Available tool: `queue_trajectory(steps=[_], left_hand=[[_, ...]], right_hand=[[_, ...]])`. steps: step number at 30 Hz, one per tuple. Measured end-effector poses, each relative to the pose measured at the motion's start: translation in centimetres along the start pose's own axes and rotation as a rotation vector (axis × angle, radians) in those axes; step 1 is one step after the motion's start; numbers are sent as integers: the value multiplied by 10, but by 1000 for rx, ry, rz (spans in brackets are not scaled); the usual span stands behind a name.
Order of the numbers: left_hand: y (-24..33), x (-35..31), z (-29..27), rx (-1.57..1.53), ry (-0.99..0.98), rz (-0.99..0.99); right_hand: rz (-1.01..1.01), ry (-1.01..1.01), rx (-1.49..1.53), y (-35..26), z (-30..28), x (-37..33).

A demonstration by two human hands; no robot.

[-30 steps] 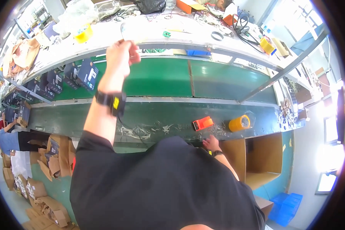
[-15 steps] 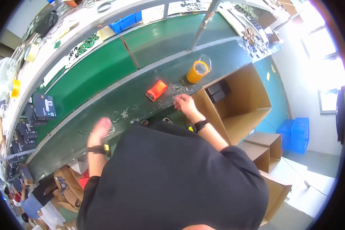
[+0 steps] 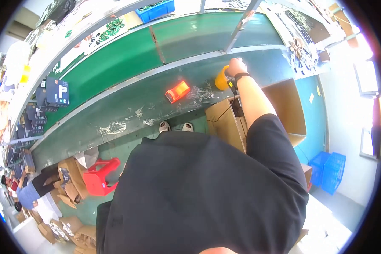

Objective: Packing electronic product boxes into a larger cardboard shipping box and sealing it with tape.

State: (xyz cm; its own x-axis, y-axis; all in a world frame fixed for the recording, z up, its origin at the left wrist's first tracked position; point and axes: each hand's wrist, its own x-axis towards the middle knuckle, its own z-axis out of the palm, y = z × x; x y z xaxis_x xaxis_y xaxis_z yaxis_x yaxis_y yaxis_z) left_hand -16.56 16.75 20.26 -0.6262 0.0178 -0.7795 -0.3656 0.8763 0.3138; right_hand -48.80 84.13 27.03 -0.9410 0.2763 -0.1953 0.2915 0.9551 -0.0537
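Observation:
My right hand (image 3: pixel 237 67) reaches far forward over the workbench, beside the top of a yellow-orange cylinder (image 3: pixel 221 80), perhaps tape rolls. Its fingers look curled, but what lies in them is hidden from this side. A black band circles that wrist. To the left of the cylinder lies a red-orange tape dispenser (image 3: pixel 178 92), apart from the hand. Crumpled clear film scraps (image 3: pixel 202 94) are strewn between the two. My left hand is out of sight, down beside my body.
An open cardboard box (image 3: pixel 222 122) stands under my right arm. On the floor at left is a red plastic stool (image 3: pixel 100 175); blue crates (image 3: pixel 328 169) stand at right. A metal shelf post (image 3: pixel 242 27) rises beyond the bench. Dark boxes (image 3: pixel 57 92) are stacked at left.
My right hand has moved forward and right from the bench's near edge to the yellow-orange cylinder. My left hand has dropped out of view. The view has shifted, showing the stool and my shoes.

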Motion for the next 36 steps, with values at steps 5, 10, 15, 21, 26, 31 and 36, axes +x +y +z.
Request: queue_trajectory(steps=[5,10,15,21,26,31,36], left_hand=[[-1,-14,14,-228,78,-51],[7,-8,30,-416,117,-52],[10,7,38,-584,149,-30],[25,75,31,-545,206,268],[182,58,-42,-444,168,409],[295,50,-70,-467,94,708],[381,29,-105,-481,494,914]], right_hand=[[-24,-105,-97,0,3,15],[-102,-71,-92,10,-22,24],[-34,667,-117,9,-56,-25],[39,-277,20,22,-46,-15],[-53,-149,641,-1,-46,-52],[-134,-82,768,-39,-87,-85],[-296,-87,814,-82,-157,-163]])
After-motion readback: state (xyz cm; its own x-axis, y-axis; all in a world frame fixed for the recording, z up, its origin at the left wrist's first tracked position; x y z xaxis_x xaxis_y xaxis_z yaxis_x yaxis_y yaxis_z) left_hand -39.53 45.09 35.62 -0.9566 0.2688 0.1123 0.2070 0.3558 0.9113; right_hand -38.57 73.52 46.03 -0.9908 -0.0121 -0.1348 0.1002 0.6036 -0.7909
